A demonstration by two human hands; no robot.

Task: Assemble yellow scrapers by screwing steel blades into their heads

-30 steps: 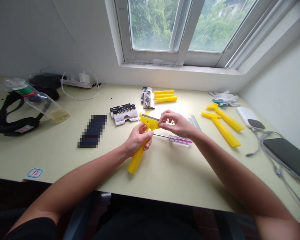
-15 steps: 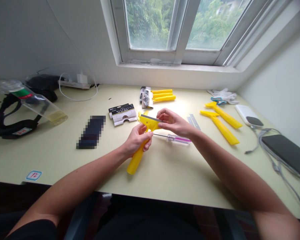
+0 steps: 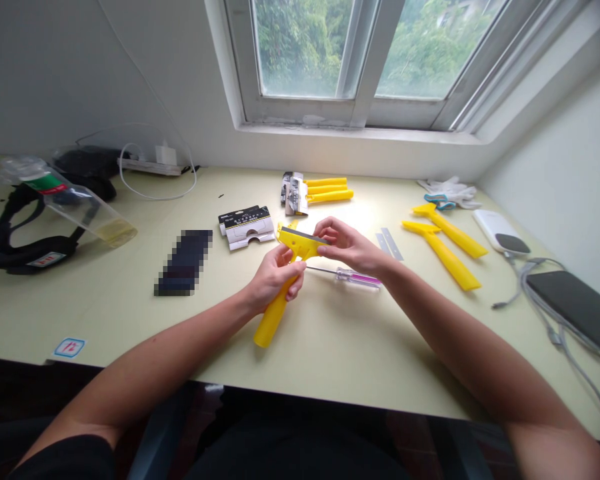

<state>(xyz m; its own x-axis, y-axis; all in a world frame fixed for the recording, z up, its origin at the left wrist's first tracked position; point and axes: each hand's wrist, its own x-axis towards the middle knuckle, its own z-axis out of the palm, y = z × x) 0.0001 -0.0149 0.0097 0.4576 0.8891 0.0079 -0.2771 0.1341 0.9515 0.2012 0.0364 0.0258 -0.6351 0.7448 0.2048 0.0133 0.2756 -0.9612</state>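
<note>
**Item 1:** yellow plastic scraper [image 3: 279,318], held tilted above the pale desk [image 3: 105,313], with its dark metal blade [image 3: 305,235] along the upper end (whether the handle's butt touches the desk, I cannot tell).

**Hands:** together, both on the scraper. Left hand [image 3: 275,280] wraps the neck; right hand [image 3: 347,245] pinches the head, fingertips [image 3: 321,248] at the blade's right end.

**Nearby:**
- Purple-handled screwdriver [image 3: 353,278], lying just beyond the right forearm
- Two metal blades [image 3: 390,243], right of the right hand
- Packaged blades [image 3: 247,227], left of the scraper head
- Bundled yellow handles [image 3: 327,191], farther back
- Two more yellow scrapers [image 3: 445,253], to the right, lying side by side
- Pixelated dark rectangle [image 3: 184,262], left of the left hand
</note>
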